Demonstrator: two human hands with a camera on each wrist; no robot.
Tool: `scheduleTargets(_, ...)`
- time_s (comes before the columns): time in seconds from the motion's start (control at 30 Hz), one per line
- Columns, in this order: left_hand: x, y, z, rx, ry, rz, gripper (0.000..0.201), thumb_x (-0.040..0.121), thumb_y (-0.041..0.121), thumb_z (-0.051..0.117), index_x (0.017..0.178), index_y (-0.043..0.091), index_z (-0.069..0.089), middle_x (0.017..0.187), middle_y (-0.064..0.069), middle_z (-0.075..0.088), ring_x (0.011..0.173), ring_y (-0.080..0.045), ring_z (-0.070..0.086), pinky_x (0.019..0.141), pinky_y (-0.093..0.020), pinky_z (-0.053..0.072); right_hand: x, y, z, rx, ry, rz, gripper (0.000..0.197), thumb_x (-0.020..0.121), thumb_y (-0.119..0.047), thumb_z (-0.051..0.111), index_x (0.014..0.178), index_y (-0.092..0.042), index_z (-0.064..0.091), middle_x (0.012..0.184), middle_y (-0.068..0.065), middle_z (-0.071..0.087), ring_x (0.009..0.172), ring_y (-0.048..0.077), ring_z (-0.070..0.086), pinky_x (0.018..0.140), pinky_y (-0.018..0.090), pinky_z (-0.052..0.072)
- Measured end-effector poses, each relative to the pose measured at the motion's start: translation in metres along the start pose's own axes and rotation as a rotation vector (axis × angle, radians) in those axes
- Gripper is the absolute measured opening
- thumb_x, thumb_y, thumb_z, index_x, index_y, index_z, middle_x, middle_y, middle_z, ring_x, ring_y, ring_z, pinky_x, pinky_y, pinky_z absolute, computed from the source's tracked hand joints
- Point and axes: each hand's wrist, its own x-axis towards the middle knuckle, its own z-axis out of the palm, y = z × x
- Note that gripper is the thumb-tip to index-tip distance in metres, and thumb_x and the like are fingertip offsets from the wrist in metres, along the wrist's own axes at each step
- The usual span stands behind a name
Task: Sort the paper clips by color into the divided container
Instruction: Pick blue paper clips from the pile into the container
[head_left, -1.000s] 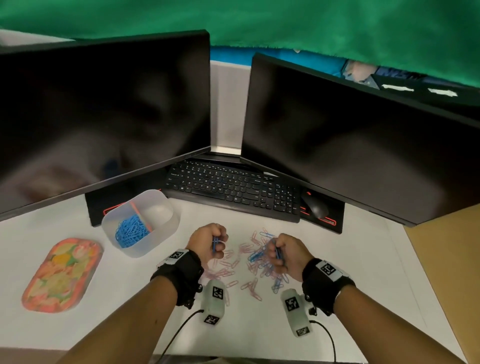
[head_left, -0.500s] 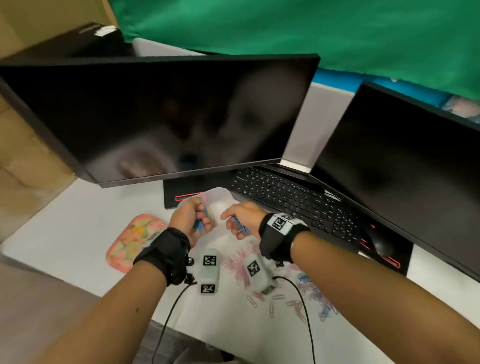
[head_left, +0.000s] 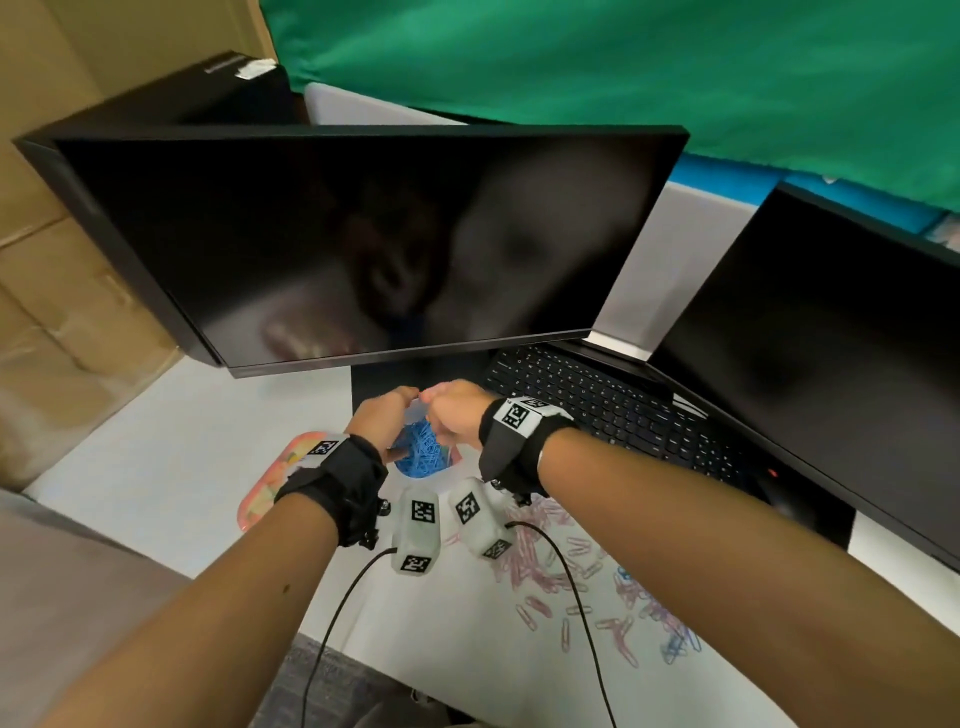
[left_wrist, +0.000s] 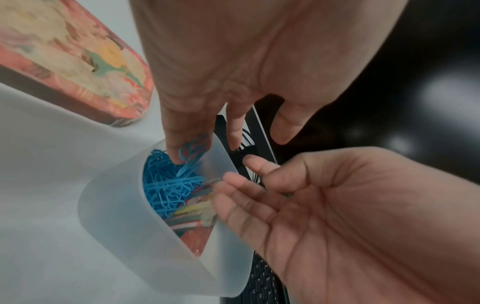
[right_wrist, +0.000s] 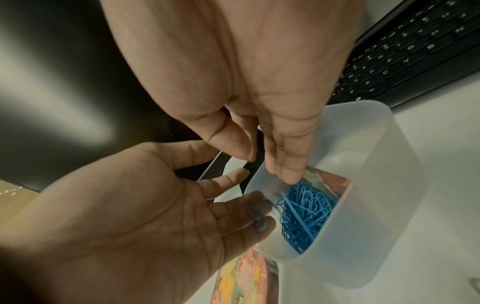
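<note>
A translucent white divided container (left_wrist: 116, 205) (right_wrist: 376, 185) holds a heap of blue paper clips (head_left: 423, 452) (left_wrist: 166, 185) (right_wrist: 306, 211) in one compartment. Both hands hover over it, hiding most of it in the head view. My left hand (head_left: 387, 415) (left_wrist: 207, 131) is open with its fingers pointing down at the rim, and a few blue clips (left_wrist: 193, 149) (right_wrist: 255, 216) lie on its fingertips. My right hand (head_left: 452, 410) (right_wrist: 283, 168) is open too, fingers reaching into the container, with nothing seen in them. Loose pink and blue clips (head_left: 571, 577) are scattered on the desk.
A floral tray (head_left: 270, 488) lies left of the container. A black keyboard (head_left: 597, 410) sits to the right, under two dark monitors (head_left: 363, 244). Wrist camera cables (head_left: 332, 623) trail toward the desk's front edge.
Both hands left the loose pile, moved left to the container and opened from fists holding blue clips. The head view swung left.
</note>
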Motion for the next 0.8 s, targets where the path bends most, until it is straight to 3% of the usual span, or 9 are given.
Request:
scheduleTargets(0.07,-0.002,0.002,0.003,0.012,0.017,0.015,0.04,0.093,0.027,0.054,0.125,0.003,0.056,0.139,-0.021,0.049,0.129,-0.039,0.046,0.1,-0.051,0.042,0.0,0.0,-0.003,-0.012,0.025,-0.01,0.039,0.091,-0.005,0.044,0.129,-0.006,0.054,0.133,0.021,0.054,0.106,0.035,0.058,0.091,0.037,0.049)
scheduleTargets(0.17,-0.002,0.002,0.009,0.056,0.021,0.06,0.035,0.093,0.018,0.052,0.125,0.003,0.056,0.136,-0.021,0.051,0.128,-0.038,0.047,0.095,-0.043,0.044,-0.008,0.004,-0.015,0.019,0.062,-0.019,0.035,0.09,-0.003,0.045,0.122,-0.007,0.06,0.122,0.013,0.061,0.113,0.03,0.058,0.099,0.04,0.049)
scheduleTargets(0.23,-0.003,0.001,0.016,0.125,0.032,0.109,0.026,0.093,0.009,0.052,0.117,0.011,0.061,0.124,-0.015,0.056,0.123,-0.033,0.05,0.097,-0.033,0.041,-0.019,0.014,-0.029,0.052,0.095,-0.001,0.032,0.09,-0.003,0.047,0.115,-0.013,0.064,0.108,0.006,0.061,0.102,0.021,0.058,0.096,0.036,0.051)
scheduleTargets(0.27,-0.003,-0.001,0.021,0.163,0.019,0.137,0.018,0.092,0.01,0.053,0.106,0.015,0.063,0.113,-0.01,0.059,0.116,-0.029,0.054,0.099,-0.035,0.043,-0.025,0.024,-0.037,0.063,0.11,0.002,0.031,0.089,-0.002,0.049,0.113,-0.014,0.064,0.104,0.007,0.061,0.096,0.019,0.058,0.093,0.036,0.051)
scheduleTargets(0.33,-0.01,-0.004,0.036,0.226,-0.057,0.181,0.011,0.092,0.013,0.053,0.087,0.018,0.062,0.093,-0.004,0.062,0.093,-0.023,0.059,0.087,-0.037,0.051,-0.039,0.048,-0.055,0.057,0.142,0.018,0.028,0.088,-0.001,0.053,0.109,-0.014,0.065,0.099,0.009,0.064,0.085,0.018,0.06,0.083,0.034,0.053)
scheduleTargets(0.4,-0.016,-0.011,0.055,0.333,-0.147,0.268,0.018,0.09,0.009,0.054,0.078,0.021,0.061,0.086,-0.005,0.065,0.078,-0.02,0.06,0.07,-0.03,0.049,-0.056,0.08,-0.077,0.043,0.198,0.054,0.024,0.088,-0.001,0.052,0.102,-0.016,0.065,0.094,0.008,0.066,0.078,0.017,0.063,0.074,0.032,0.054)
scheduleTargets(0.5,-0.026,-0.024,0.087,0.55,-0.287,0.419,0.02,0.083,0.01,0.059,0.069,0.024,0.063,0.077,0.0,0.068,0.072,-0.018,0.061,0.074,-0.026,0.049,-0.087,0.132,-0.106,0.005,0.308,0.155,0.023,0.09,-0.003,0.047,0.091,-0.019,0.063,0.087,0.005,0.066,0.07,0.016,0.062,0.062,0.028,0.052)
scheduleTargets(0.63,-0.043,-0.046,0.128,0.854,-0.439,0.534,0.016,0.078,0.013,0.056,0.074,0.025,0.066,0.078,0.008,0.07,0.072,-0.01,0.062,0.068,-0.016,0.046,-0.125,0.197,-0.128,-0.096,0.443,0.299,0.02,0.083,-0.007,0.055,0.078,-0.024,0.065,0.086,0.001,0.067,0.07,0.015,0.062,0.065,0.024,0.049)
scheduleTargets(0.8,-0.058,-0.084,0.176,1.054,-0.614,0.63,0.017,0.08,0.011,0.057,0.081,0.023,0.069,0.082,0.008,0.068,0.079,-0.014,0.063,0.069,-0.019,0.047,-0.167,0.254,-0.126,-0.236,0.579,0.415,0.015,0.079,-0.01,0.056,0.077,-0.02,0.067,0.09,-0.002,0.067,0.084,0.016,0.061,0.069,0.02,0.044)
